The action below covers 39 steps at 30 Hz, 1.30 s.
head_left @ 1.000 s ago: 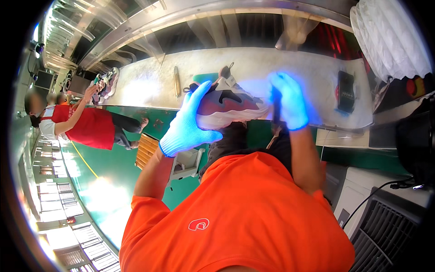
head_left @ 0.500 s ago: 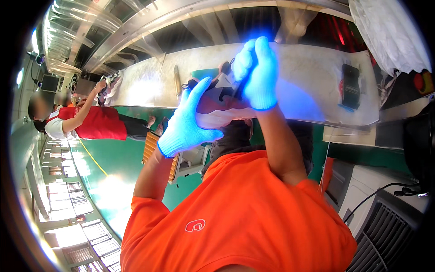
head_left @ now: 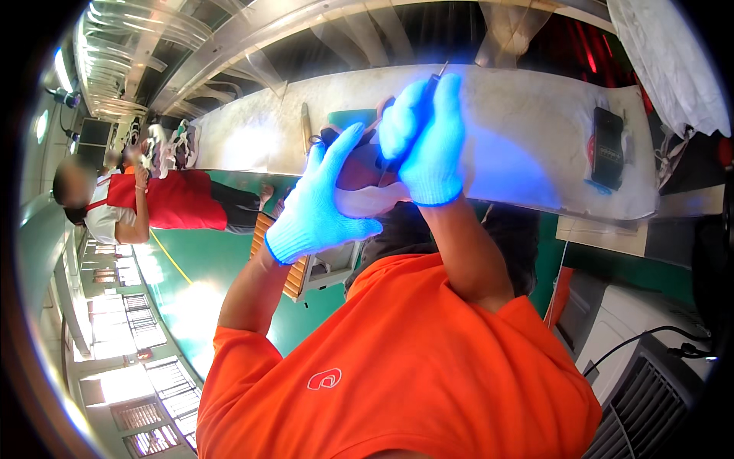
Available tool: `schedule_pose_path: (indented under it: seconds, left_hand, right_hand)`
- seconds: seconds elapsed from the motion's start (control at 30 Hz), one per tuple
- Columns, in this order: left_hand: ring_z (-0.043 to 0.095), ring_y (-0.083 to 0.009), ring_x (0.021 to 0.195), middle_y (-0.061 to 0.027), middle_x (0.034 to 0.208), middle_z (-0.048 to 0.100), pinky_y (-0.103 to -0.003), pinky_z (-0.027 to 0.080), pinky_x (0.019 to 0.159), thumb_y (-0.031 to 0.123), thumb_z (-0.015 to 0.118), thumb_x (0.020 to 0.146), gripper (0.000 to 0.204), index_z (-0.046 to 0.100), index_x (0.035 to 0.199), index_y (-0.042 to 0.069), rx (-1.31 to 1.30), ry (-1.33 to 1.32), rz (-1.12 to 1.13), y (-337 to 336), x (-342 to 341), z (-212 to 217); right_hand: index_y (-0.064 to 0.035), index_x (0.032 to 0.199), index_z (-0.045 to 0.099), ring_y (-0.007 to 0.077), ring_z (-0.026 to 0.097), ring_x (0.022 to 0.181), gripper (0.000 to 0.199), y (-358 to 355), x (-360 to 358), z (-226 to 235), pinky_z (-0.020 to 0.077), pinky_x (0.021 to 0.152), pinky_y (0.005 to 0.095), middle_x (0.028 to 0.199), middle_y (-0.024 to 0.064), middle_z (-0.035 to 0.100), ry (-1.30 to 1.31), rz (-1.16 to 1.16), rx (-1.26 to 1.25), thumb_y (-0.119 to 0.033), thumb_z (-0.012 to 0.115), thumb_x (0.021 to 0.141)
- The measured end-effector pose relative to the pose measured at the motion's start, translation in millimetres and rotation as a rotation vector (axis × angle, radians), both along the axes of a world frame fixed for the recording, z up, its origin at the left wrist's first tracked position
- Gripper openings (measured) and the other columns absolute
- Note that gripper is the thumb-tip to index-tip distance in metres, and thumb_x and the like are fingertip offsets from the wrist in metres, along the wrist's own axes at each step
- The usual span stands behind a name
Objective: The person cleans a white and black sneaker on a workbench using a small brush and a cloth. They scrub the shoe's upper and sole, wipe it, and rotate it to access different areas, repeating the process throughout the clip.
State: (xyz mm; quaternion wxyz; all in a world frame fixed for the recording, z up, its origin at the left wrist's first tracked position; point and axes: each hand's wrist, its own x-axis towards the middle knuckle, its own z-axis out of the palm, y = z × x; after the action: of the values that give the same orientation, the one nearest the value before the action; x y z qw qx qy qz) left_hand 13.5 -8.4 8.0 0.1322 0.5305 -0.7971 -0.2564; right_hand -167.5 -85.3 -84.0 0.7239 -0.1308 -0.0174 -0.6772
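Observation:
A multicoloured shoe (head_left: pixel 359 170) with a pale sole edge lies on the near side of the worktable. My left hand (head_left: pixel 313 199), in a bluish-white knit glove, holds its left end between outstretched fingers and a spread thumb. In the same kind of glove, my right hand (head_left: pixel 424 138) is closed around a slim dark tool. A thin metal tip (head_left: pixel 444 68) sticks out above the fist, and the tool's lower end is near the shoe, partly hidden. Blue light falls on both gloves.
On the pale worktable (head_left: pixel 527 99) lie a wooden-handled tool (head_left: pixel 306 122) and a black rectangular object (head_left: pixel 606 145). Clear hanging tubes (head_left: pixel 329 46) line the far side. A co-worker in a red apron (head_left: pixel 180 200) stands at left, near several shoes (head_left: pixel 180 145).
My right hand has shifted slightly left and down, and the tool's metal tip now shows. The left hand stays at the shoe. The co-worker's arm has lowered.

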Motion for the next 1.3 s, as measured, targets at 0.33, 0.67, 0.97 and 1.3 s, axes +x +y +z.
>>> schedule_pose_path:
  seconds: [0.33, 0.67, 0.97, 1.3]
  left_hand:
    - [0.051, -0.0433, 0.157, -0.0218, 0.168, 0.047, -0.054, 0.044, 0.13, 0.024, 0.108, 0.061, 0.14, 0.033, 0.178, 0.016, 0.036, -0.049, 0.08, 5.0, -15.6, 10.4]
    - [0.066, -0.04, 0.14, -0.0199, 0.152, 0.061, -0.05, 0.055, 0.119, 0.025, 0.108, 0.062, 0.116, 0.055, 0.165, 0.013, -0.164, -0.052, -0.005, 0.5, -22.4, 2.6]
    - [0.068, -0.036, 0.135, -0.0184, 0.145, 0.063, -0.049, 0.056, 0.117, 0.044, 0.112, 0.06, 0.122, 0.057, 0.164, 0.012, -0.164, -0.032, 0.006, 1.9, 0.8, -9.8]
    - [0.063, -0.0388, 0.142, -0.0194, 0.15, 0.062, -0.051, 0.051, 0.121, 0.041, 0.108, 0.064, 0.11, 0.062, 0.159, 0.012, -0.106, 0.286, 0.114, 8.8, 24.6, -44.9]
  right_hand:
    - [-0.0114, 0.099, 0.064, 0.0188, 0.058, 0.054, 0.056, 17.3, 15.7, 26.7, 0.0522, 0.054, 0.0337, 0.069, 0.0044, 0.061, 0.009, -0.086, 0.09, -0.059, 0.046, 0.122]
    - [-0.0129, 0.097, 0.066, 0.0192, 0.056, 0.052, 0.06, 11.4, -5.8, 17.5, 0.0481, 0.048, 0.0341, 0.067, 0.0045, 0.058, -0.092, -0.017, 0.042, -0.064, 0.043, 0.12]
    - [-0.0138, 0.096, 0.068, 0.0195, 0.053, 0.05, 0.067, -12.3, -34.0, -44.6, 0.0449, 0.046, 0.0369, 0.062, 0.0039, 0.053, -0.049, 0.14, -0.192, -0.069, 0.039, 0.118]
    - [-0.0124, 0.102, 0.071, 0.0207, 0.058, 0.055, 0.063, -0.8, -12.3, -40.6, 0.0494, 0.05, 0.0372, 0.067, 0.0053, 0.061, 0.067, 0.067, -0.059, -0.067, 0.043, 0.119]
